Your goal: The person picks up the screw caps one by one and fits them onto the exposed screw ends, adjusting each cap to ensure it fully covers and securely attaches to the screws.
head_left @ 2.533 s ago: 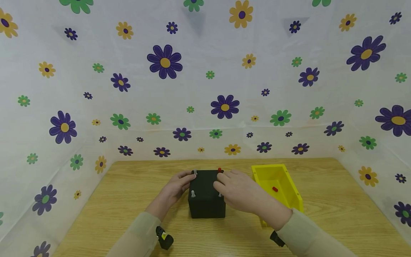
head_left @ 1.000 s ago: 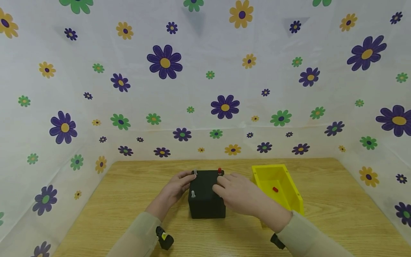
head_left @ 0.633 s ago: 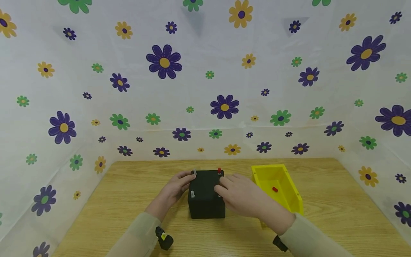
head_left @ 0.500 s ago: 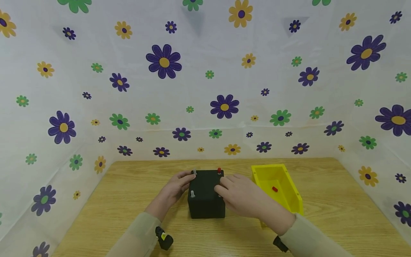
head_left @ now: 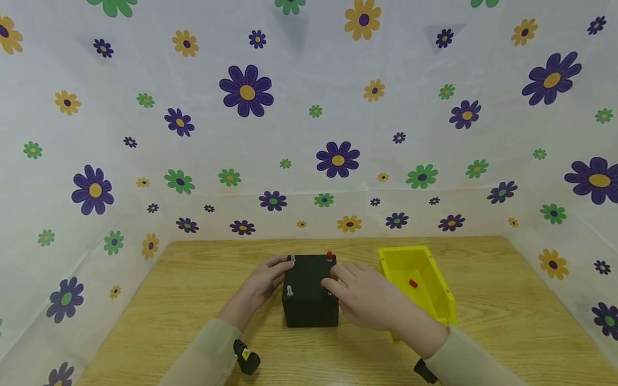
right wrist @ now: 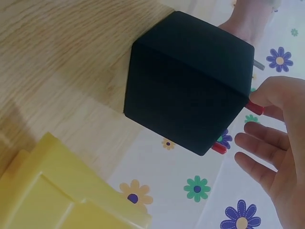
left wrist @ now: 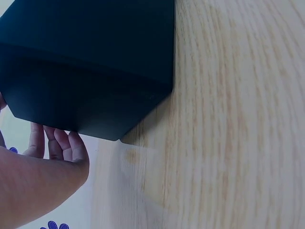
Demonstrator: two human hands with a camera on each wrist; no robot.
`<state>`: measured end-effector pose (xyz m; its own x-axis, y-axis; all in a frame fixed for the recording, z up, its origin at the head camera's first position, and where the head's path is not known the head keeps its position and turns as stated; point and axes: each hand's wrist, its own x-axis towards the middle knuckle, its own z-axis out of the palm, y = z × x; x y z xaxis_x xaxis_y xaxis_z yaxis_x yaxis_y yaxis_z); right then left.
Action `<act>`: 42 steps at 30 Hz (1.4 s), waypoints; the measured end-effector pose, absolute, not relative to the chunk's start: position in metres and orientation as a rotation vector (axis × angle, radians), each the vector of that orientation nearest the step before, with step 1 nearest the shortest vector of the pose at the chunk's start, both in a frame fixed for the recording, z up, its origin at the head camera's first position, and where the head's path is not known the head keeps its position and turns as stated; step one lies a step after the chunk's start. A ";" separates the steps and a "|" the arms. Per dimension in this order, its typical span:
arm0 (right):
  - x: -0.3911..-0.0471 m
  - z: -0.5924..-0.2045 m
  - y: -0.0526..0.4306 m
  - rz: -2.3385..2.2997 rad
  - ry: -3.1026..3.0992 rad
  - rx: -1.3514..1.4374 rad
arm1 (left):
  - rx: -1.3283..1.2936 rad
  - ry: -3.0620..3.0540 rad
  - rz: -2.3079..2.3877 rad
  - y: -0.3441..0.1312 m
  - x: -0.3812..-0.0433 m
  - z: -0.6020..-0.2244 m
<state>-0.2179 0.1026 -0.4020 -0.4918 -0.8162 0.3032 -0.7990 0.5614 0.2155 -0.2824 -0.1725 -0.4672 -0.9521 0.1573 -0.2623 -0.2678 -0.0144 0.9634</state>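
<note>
A black box [head_left: 311,287] stands on the table with a small metal post at each of its two left corners. Against its left side, my left hand [head_left: 263,279] holds the box, fingertips by the back left post [head_left: 292,258]. The front left post [head_left: 289,290] is bare. A red cap [head_left: 330,255] sits over the back right corner. At the front right corner my right hand [head_left: 367,295] pinches another red cap [right wrist: 255,108] between thumb and index finger, its other fingers spread loose. From the head, those fingers hide most of this corner.
To the right lies a yellow bin [head_left: 441,279], with one red cap [head_left: 413,283] inside; my right forearm crosses its near end. Behind the wooden table [head_left: 207,257] hangs a white flowered sheet [head_left: 207,139], which also encloses both sides.
My right hand keeps at the front right corner, its fingers shifting slightly and its wrist turning and dropping a little to the right. The left hand and the box stay in place.
</note>
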 end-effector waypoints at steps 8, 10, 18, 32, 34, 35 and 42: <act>-0.217 -0.407 0.104 -0.083 -2.423 1.309 | -0.143 1.983 2.034 -0.172 -0.283 -0.467; -0.217 -0.408 0.105 -0.075 -2.431 1.310 | -0.153 1.985 2.030 -0.172 -0.283 -0.467; -0.215 -0.411 0.106 -0.036 -2.452 1.320 | -0.153 1.984 2.032 -0.172 -0.283 -0.467; -0.217 -0.414 0.107 -0.031 -2.440 1.318 | -0.146 1.997 2.026 -0.172 -0.283 -0.467; -0.217 -0.414 0.107 -0.034 -2.449 1.319 | -0.150 2.000 2.028 -0.171 -0.283 -0.468; -0.218 -0.414 0.107 -0.035 -2.455 1.320 | -0.150 2.001 2.029 -0.171 -0.283 -0.468; -0.218 -0.412 0.106 -0.029 -2.475 1.320 | -0.132 2.001 2.025 -0.172 -0.283 -0.467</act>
